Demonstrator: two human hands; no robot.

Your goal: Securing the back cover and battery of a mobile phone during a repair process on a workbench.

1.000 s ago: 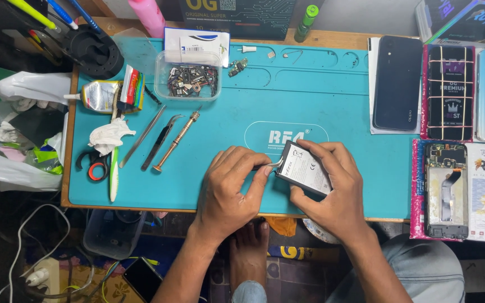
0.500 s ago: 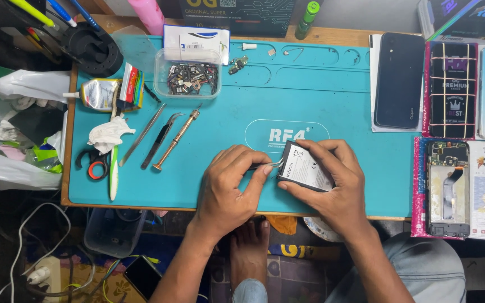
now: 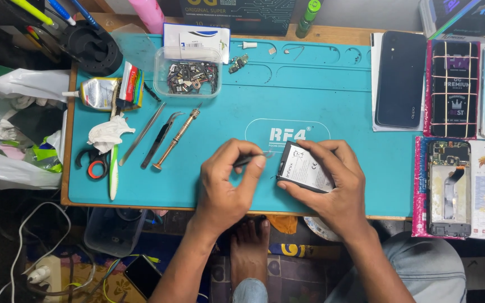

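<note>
My right hand [image 3: 332,182] grips a flat phone battery [image 3: 304,168] with a white label, tilted just above the teal work mat [image 3: 332,95]. My left hand [image 3: 228,182] pinches a thin dark metal tool [image 3: 252,159], probably tweezers; its tip points at the battery's upper left corner. Both hands hover over the mat's front middle, just below its white logo.
Tweezers [image 3: 143,133], curved tweezers [image 3: 161,140] and a screwdriver [image 3: 176,138] lie left of my hands. Scissors [image 3: 92,164], a glue tube [image 3: 97,92], a clear tray of small parts [image 3: 189,73] sit further left. Phones [image 3: 401,78] and an opened phone frame [image 3: 449,188] lie on the right.
My left hand has drawn slightly left, so a small gap shows between the tool tip and the battery. The right hand still holds the battery in the same spot.
</note>
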